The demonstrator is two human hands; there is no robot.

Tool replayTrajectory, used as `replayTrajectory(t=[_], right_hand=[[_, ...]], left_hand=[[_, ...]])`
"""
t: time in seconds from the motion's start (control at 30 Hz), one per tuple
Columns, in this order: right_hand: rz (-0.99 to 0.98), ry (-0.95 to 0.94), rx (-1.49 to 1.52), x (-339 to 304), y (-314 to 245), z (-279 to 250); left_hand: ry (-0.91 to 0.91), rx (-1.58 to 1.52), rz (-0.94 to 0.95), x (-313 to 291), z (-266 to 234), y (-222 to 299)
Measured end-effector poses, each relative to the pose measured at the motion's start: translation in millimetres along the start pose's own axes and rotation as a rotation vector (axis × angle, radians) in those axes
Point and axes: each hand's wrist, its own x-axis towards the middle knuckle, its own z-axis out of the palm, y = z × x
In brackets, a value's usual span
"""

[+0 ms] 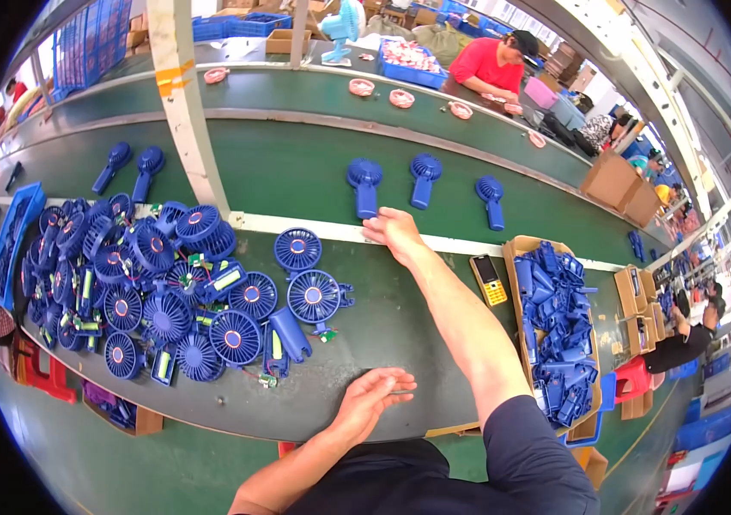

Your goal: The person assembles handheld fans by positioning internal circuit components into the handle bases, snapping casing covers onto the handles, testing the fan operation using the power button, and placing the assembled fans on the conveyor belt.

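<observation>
My right hand (395, 233) reaches over the bench's far rail, fingers stretched out and apart. Its fingertips are close to the handle of a blue handheld fan (365, 185) lying on the green conveyor belt; I cannot tell whether they touch. Close to my body, my left hand (370, 405) hovers above the dark bench, thumb and fingers drawn together; whatever is in them, if anything, is too small to make out. Left of it are a blue handle shell (289, 335) and an opened fan (314, 297) with a small green circuit board (327, 336).
A heap of blue fan heads (166, 318) covers the bench's left side. On the right stand a carton of blue shells (561, 343) and a yellow keypad phone (489, 281). More fans (424, 178) lie along the belt. A white post (183, 112) rises at left; a person in red (490, 67) works opposite.
</observation>
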Motion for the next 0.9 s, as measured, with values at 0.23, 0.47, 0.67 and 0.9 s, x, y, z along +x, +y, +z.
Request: replayTrajectory(t=[0.23, 0.47, 0.67, 0.9], right_hand=[[-0.173, -0.03, -0.311, -82.2, 30.3, -10.4], [-0.52, 0.151, -0.678, -277.4, 34.2, -94.6], [-0.653, 0.322, -1.248, -369.3, 69.0, -134.0], [-0.681, 0.466, -1.182, -375.6, 72.5, -127.4]], left_hand=[[0.017, 0.021, 0.008, -1.4, -4.8, 3.7], [0.019, 0.202, 0.015, 2.4, 5.0, -3.1], [0.002, 0.58, 0.102, 2.7, 6.7, -20.8], [-0.128, 1.033, 0.284, -3.9, 18.4, -30.7]])
